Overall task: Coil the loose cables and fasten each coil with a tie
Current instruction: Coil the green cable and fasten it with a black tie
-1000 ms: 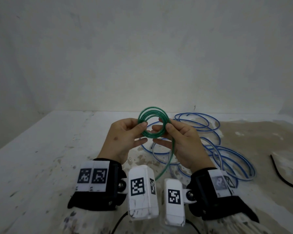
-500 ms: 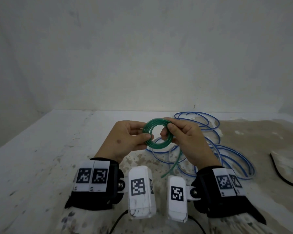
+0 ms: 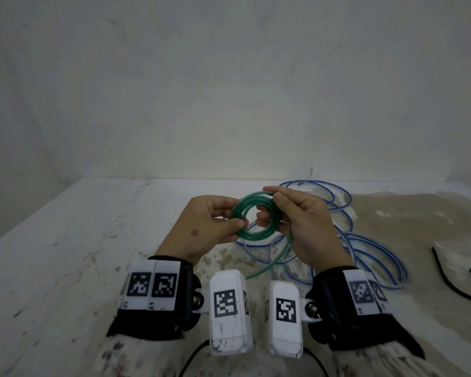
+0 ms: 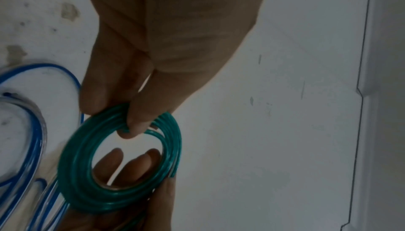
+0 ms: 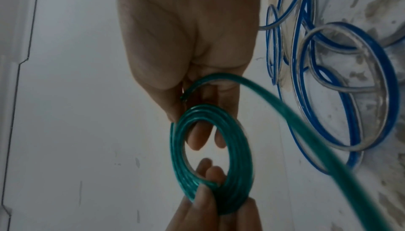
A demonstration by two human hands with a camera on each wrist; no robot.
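Above the stained white table [image 3: 65, 254], blue cable [image 3: 375, 248] sprawls in glossy loose loops at three o'clock. Left hand [image 3: 201, 229] pinches the green coil [image 3: 256, 235] at nine o'clock, right hand [image 3: 305, 227] grips its twelve-to-three side. Round, smooth plastic ring faces the head camera; its tail runs toward six o'clock.

A green cable [image 3: 256, 217] is wound into a small tight ring of several turns, held upright at frame centre, with a loose tail trailing down. Behind it to the right, a blue-striped clear cable [image 3: 365, 240] lies in loose sprawling loops.
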